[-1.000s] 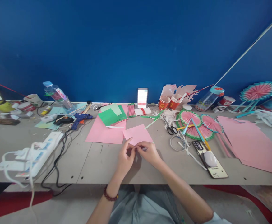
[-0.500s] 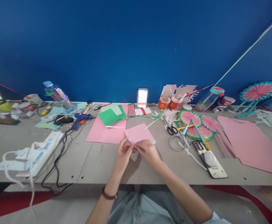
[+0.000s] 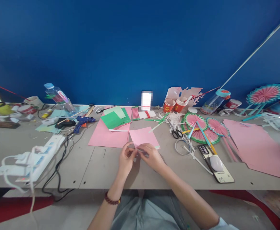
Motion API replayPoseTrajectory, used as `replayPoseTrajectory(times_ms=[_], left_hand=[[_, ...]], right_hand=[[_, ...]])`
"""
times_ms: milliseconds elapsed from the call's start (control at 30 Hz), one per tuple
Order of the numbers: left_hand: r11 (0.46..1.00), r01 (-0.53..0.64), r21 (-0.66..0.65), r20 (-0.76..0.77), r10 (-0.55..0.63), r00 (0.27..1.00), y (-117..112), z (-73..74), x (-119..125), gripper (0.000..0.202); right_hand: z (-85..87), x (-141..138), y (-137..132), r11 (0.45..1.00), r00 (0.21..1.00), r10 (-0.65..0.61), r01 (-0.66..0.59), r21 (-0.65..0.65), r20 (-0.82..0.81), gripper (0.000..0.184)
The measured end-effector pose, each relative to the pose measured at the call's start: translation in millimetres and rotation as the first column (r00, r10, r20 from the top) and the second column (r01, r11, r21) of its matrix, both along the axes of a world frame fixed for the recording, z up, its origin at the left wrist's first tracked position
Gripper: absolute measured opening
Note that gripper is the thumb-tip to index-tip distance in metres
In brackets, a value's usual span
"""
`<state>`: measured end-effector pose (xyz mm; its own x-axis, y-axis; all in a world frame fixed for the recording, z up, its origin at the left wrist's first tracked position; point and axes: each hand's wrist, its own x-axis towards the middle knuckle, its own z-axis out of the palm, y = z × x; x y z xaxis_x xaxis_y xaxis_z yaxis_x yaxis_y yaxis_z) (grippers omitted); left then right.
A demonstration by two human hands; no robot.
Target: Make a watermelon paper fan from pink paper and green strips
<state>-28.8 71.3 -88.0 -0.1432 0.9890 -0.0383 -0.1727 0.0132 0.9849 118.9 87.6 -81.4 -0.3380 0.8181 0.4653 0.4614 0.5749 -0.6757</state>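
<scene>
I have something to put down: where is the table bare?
Bare tabletop lies between the black cables and the left hand, nearer than the left pink sheet. A smaller patch lies between the right forearm and the smartphone. It is crowded around the scissors and watermelon-patterned paper fans, and along the blue wall.

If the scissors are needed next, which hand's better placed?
Right, likely: the right hand is nearer the black-handled scissors, which lie to its right; the left hand is farther off.
</scene>
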Motion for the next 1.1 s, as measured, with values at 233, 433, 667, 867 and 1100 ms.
replayPoseTrajectory(times_ms=[233,433,667,867,1100], left_hand=[[1.0,0.013,-0.007,0.094,-0.012,0.996,-0.5,3.1,0.1,0.05],[0.999,-0.015,-0.036,0.146,0.021,0.989,-0.9,4.8,0.3,0.063],[1.0,-0.02,-0.002,0.112,0.021,0.994,-0.9,3.5,0.0,0.058],[1.0,-0.026,0.012,0.074,0.025,0.997,-0.6,2.1,1.5,0.056],[0.999,0.002,0.046,0.03,-0.003,1.0,-0.7,-0.3,-0.9,0.05]], right_hand=[[0.2,-1.6,-1.6,0.999,0.998,-0.03,0.029,0.017,0.051,0.015],[-0.6,-0.4,-0.8,0.996,0.996,-0.09,0.09,-0.003,0.011,0.011],[-2.3,0.3,0.2,0.996,0.996,-0.085,0.085,-0.023,0.014,0.014],[-0.2,0.0,-0.1,0.998,0.998,-0.06,0.06,0.008,-0.002,0.016],[1.6,-0.9,-1.2,0.998,0.998,-0.066,0.066,0.0,-0.001,0.018]])
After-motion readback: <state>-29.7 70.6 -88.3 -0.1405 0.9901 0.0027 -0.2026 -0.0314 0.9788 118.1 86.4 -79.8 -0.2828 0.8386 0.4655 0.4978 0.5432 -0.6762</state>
